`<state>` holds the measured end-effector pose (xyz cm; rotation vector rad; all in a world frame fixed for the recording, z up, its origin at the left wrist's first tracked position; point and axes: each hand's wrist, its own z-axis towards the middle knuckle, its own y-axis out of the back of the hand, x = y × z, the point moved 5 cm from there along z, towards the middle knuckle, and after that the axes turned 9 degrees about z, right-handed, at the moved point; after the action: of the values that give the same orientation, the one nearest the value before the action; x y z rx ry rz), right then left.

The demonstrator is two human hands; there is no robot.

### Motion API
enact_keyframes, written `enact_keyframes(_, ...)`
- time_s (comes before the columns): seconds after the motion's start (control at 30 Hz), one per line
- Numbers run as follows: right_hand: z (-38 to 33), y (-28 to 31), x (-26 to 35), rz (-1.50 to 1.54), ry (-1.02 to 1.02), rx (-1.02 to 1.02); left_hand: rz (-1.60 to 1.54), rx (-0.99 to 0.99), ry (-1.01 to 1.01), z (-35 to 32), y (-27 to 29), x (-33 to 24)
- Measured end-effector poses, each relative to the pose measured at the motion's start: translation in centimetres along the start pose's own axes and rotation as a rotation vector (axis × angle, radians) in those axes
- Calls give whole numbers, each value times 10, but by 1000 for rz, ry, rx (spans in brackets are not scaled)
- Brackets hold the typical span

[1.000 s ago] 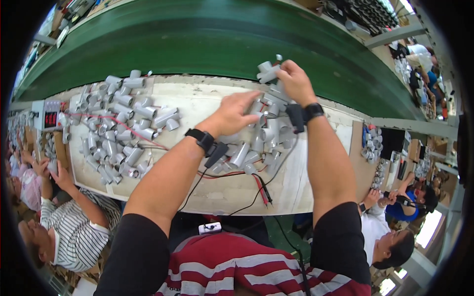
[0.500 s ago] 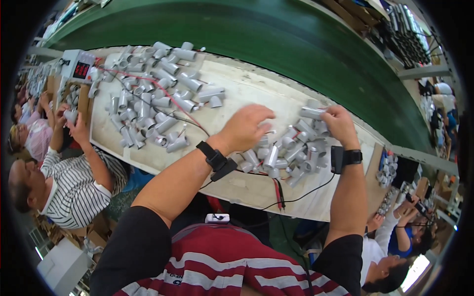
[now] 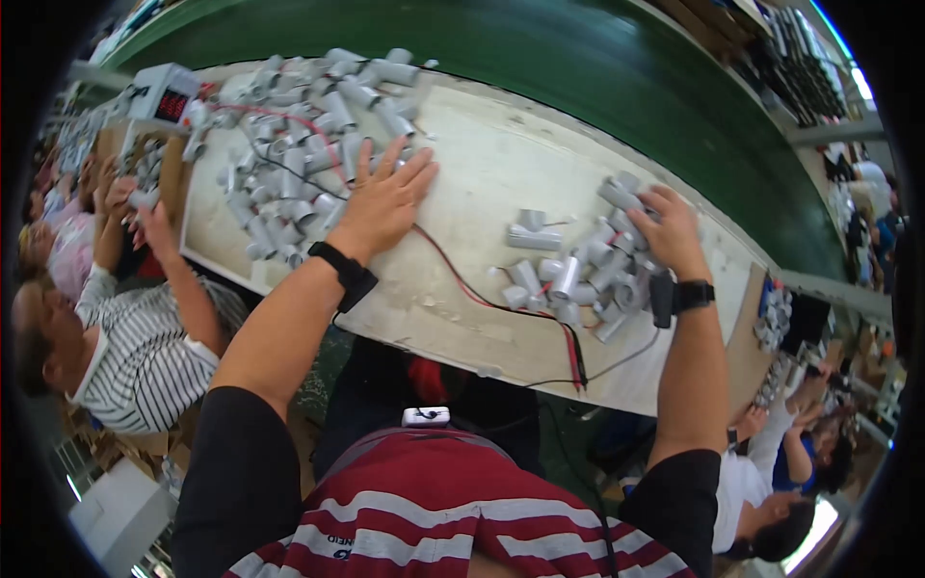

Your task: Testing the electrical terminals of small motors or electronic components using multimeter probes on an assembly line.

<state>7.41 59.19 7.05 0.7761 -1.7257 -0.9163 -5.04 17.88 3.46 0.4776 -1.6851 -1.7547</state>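
Observation:
My left hand (image 3: pixel 390 200) lies palm down with fingers spread, at the right edge of a large pile of short grey cylinders (image 3: pixel 292 173). Its fingertips reach the nearest cylinders, and nothing is gripped. On the right, my right hand (image 3: pixel 672 231) curves round the far right side of a smaller heap of the same cylinders (image 3: pixel 568 276). Thumb and forefinger are apart, next to a grey cylinder (image 3: pixel 620 197); contact is blurred. A red and black pair of test leads (image 3: pixel 462 281) runs from under my left hand across the white tabletop (image 3: pixel 453 332) to probes at the front edge.
A white meter box (image 3: pixel 162 93) with a red display stands at the far left. Behind the table runs a green conveyor belt (image 3: pixel 540 58). A person in a striped shirt (image 3: pixel 159 356) works at the left, and others sit at the right.
My left hand has moved left from the smaller heap to the large pile, its fingers spreading. Some cylinders now lie apart at that heap's left side. The right hand stays by the heap.

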Motion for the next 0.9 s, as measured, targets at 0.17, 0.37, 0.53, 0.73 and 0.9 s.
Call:
enact_keyframes(0.17, 9, 8, 96, -51, 167, -319, -58, -54, 29, -35, 28, 9)
enact_keyframes(0.37, 118, -83, 254, 371, 505, -231, -146, -157, 345, -130, 55, -7)
enact_keyframes(0.53, 217, -152, 327, 522, 560, -205, -142, -192, 738, -163, 29, 20)
enact_keyframes(0.73, 233, -213, 378, 686, 676, -52, -178, -204, 828, -179, 16, 47)
enact_keyframes(0.9, 224, -230, 425, 581, 790, -61, -153, -280, 764, -186, 17, 79)
